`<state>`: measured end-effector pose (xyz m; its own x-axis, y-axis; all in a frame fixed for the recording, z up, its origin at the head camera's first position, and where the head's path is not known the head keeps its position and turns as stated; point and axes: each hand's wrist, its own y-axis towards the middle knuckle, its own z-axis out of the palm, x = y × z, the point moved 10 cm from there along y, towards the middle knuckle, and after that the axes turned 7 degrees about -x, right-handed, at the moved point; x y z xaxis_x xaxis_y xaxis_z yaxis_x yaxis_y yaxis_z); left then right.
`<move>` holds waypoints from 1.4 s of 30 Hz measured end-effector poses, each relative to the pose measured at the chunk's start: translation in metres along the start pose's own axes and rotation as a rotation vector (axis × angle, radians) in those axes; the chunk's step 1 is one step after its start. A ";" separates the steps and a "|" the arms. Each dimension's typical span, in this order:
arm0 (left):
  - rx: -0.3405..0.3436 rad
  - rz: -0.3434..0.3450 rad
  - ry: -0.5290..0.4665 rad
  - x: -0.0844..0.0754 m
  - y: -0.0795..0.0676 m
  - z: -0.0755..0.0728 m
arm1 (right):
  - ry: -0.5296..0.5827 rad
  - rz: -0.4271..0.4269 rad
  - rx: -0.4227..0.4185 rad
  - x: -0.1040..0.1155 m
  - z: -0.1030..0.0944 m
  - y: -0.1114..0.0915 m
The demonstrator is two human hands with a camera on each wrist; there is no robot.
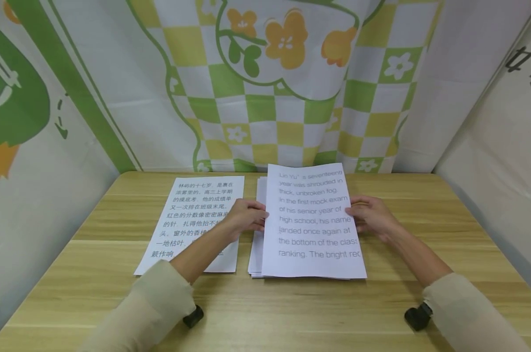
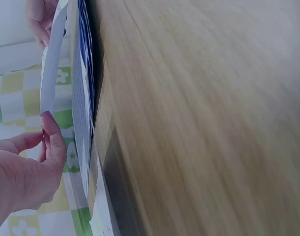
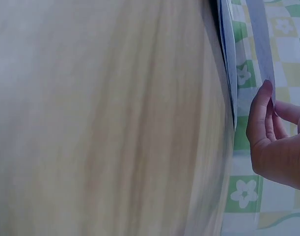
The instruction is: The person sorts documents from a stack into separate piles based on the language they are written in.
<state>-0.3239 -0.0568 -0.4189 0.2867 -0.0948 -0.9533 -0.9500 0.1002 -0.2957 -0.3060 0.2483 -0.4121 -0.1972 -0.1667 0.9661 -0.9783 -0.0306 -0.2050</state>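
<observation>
Left sleeve (image 1: 142, 308) and right sleeve (image 1: 472, 313): pale beige, plain, loose, ending partway along forearms. Small, black, rounded left attachment (image 1: 193, 317) sticks out by inner cuff; similar black right attachment (image 1: 418, 317). Hands (image 1: 244, 216) bare.

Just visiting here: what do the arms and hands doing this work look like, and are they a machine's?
They're a person's. The left hand and right hand are bare, without gloves. The left sleeve and right sleeve are plain light beige, ending on the forearm. A small black object shows beside each cuff.
</observation>
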 end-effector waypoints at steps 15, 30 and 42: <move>-0.006 -0.037 -0.021 -0.001 0.006 0.027 | -0.040 0.029 -0.045 -0.011 -0.035 -0.001; 0.041 -0.037 -0.027 0.000 0.015 0.053 | -0.046 0.043 -0.060 -0.019 -0.066 -0.004; 0.083 -0.034 -0.073 -0.004 0.020 0.090 | -0.087 0.021 -0.110 -0.027 -0.103 -0.001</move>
<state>-0.3326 0.0347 -0.4265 0.3294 -0.0278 -0.9438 -0.9271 0.1799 -0.3289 -0.3058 0.3542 -0.4217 -0.2162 -0.2508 0.9436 -0.9760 0.0815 -0.2020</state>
